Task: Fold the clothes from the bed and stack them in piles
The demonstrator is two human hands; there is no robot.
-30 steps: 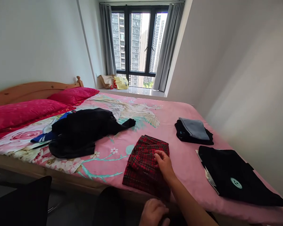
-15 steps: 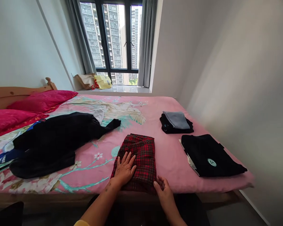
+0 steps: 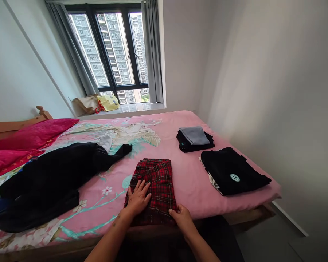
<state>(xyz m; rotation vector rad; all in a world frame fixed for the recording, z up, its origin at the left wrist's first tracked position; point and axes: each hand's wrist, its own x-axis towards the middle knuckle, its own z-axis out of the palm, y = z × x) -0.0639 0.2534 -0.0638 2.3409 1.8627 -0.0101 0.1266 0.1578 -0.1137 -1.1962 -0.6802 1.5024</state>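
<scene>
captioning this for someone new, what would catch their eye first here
Probably the red plaid garment at the near edge of the pink bed, with the left hand spread on it and the right hand at its near right side. Next might come the rumpled black garment sprawled to the left, then the bright window behind the bed.

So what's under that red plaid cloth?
The plaid cloth lies on the pink bedspread, visible around it. The left hand rests on top. Anything directly underneath is covered.
</scene>
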